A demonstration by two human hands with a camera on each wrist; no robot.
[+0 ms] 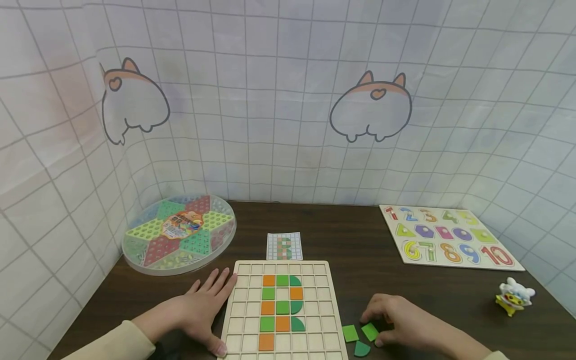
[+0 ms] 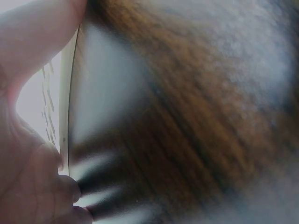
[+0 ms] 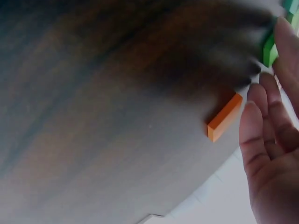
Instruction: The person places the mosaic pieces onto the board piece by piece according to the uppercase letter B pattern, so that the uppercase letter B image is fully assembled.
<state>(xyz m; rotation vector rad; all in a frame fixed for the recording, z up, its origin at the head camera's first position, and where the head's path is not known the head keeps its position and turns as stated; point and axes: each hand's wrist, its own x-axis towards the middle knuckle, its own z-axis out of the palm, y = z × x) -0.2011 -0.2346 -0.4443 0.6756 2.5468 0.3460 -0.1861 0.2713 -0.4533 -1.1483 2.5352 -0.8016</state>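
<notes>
A pale wooden grid board (image 1: 244,310) holds orange, light green and dark green pieces in its cells. Spread fingers of my left hand (image 1: 200,307) lie along the board's left side, the thumb at its lower left edge. Right of the board, my right hand (image 1: 402,320) hovers low, thumb and fingertips bent loosely around a light green square tile (image 1: 370,331) on the table. I cannot tell whether they touch it. Beside it lie another green square (image 1: 350,333) and a dark green quarter-round piece (image 1: 362,349). In the right wrist view, an orange tile (image 3: 224,117) lies near the fingers.
Behind the board is a small pattern card (image 1: 284,246). A round Chinese checkers board (image 1: 180,235) stands at the back left. A number puzzle board (image 1: 450,235) lies at the back right, with a small figurine (image 1: 514,297) in front. A gridded cloth (image 1: 279,110) hangs behind.
</notes>
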